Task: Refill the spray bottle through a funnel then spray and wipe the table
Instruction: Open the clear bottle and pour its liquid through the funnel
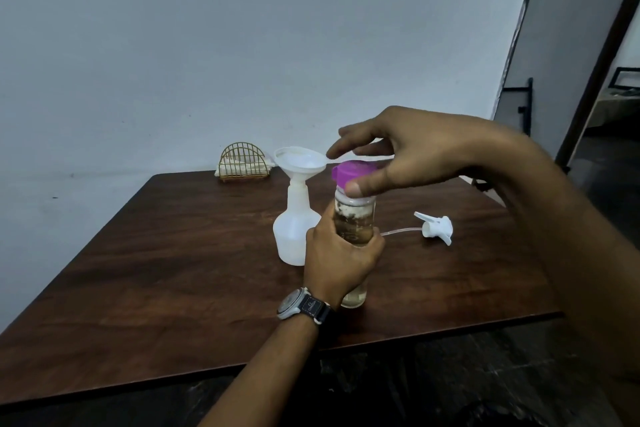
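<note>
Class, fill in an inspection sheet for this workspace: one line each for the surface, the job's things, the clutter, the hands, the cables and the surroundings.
Surface: dark wooden table, no spill seen.
Job's things: white spray bottle upright with a white funnel seated in its neck; spray head with its tube lying on the table to the right; clear bottle of liquid with a purple cap still on.
Clutter: gold wire holder at the far edge, pale contents inside.
Hands: left hand wraps the clear bottle; right hand has its thumb and fingers on the purple cap.
Cables: nothing seen.
Surroundings: plain pale wall behind; doorway at right.
</note>
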The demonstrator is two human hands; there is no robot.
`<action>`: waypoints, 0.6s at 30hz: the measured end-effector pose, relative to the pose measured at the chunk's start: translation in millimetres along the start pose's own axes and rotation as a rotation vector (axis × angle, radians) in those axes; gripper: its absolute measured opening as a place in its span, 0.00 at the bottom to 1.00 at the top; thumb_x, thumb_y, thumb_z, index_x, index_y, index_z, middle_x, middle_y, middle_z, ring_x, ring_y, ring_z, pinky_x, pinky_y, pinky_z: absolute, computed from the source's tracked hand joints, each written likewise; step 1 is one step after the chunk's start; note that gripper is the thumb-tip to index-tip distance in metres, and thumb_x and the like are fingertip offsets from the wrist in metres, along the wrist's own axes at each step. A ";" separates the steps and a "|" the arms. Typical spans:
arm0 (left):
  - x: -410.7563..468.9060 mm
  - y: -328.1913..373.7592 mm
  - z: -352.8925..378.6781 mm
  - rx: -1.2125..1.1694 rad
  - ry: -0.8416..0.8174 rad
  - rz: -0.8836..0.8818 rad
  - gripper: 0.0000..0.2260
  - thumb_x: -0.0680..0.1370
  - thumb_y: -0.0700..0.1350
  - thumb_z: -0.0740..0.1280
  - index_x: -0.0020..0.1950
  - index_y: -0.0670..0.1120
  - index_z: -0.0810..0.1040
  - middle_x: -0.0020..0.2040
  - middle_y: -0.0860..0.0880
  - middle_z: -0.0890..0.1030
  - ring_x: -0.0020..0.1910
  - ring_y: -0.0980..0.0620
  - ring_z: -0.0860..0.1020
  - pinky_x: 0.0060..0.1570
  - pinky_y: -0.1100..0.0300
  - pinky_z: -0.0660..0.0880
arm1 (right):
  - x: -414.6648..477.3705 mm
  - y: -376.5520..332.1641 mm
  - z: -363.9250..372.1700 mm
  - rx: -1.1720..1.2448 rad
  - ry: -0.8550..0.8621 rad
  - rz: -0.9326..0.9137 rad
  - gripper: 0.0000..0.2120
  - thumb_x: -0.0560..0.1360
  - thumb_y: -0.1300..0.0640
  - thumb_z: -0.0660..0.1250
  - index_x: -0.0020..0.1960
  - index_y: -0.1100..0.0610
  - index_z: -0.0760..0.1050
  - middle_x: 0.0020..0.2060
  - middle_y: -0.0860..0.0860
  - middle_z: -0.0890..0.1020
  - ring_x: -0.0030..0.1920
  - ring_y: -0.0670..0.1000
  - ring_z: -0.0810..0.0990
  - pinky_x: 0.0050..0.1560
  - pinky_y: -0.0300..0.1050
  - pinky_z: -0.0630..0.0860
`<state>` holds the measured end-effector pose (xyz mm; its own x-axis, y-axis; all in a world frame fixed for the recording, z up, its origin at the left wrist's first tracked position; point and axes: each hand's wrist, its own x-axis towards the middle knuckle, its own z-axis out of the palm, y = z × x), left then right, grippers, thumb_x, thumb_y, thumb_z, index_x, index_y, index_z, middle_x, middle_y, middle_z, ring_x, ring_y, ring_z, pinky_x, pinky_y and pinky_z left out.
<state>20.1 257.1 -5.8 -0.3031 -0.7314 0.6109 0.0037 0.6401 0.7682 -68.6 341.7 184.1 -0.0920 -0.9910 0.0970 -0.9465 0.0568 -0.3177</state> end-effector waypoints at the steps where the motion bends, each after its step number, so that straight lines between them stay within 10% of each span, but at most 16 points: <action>1: 0.2 0.1 0.1 0.000 0.002 0.000 0.12 0.69 0.45 0.77 0.45 0.54 0.75 0.38 0.62 0.82 0.35 0.58 0.82 0.38 0.69 0.75 | -1.4 -2.3 -0.4 -0.022 0.061 0.023 0.28 0.70 0.30 0.73 0.67 0.38 0.81 0.69 0.37 0.79 0.64 0.39 0.79 0.67 0.48 0.77; 7: -0.3 -1.0 -0.6 -0.019 -0.009 -0.003 0.11 0.69 0.45 0.77 0.46 0.52 0.77 0.38 0.59 0.83 0.35 0.58 0.82 0.37 0.70 0.75 | 6.3 -7.8 7.9 -0.199 0.127 0.025 0.16 0.77 0.36 0.71 0.58 0.43 0.87 0.52 0.40 0.88 0.49 0.40 0.82 0.49 0.44 0.79; 13: -0.5 -1.5 -0.3 -0.008 0.004 -0.022 0.11 0.69 0.46 0.77 0.45 0.53 0.76 0.38 0.61 0.82 0.35 0.58 0.82 0.38 0.65 0.77 | 6.1 3.7 6.7 -0.005 -0.059 -0.076 0.22 0.77 0.68 0.70 0.64 0.47 0.84 0.59 0.40 0.86 0.61 0.40 0.83 0.68 0.46 0.78; 18: -0.4 -0.4 -0.4 -0.007 0.003 0.001 0.11 0.69 0.46 0.76 0.46 0.53 0.76 0.38 0.59 0.82 0.36 0.57 0.82 0.38 0.66 0.77 | 0.1 -2.0 5.2 0.076 0.018 0.001 0.25 0.74 0.39 0.75 0.70 0.40 0.78 0.67 0.35 0.80 0.66 0.40 0.79 0.66 0.42 0.76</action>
<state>20.6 257.1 -6.3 -0.3000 -0.7314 0.6124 0.0110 0.6393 0.7689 -65.1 340.9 179.8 -0.0989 -0.9887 0.1130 -0.9204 0.0477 -0.3881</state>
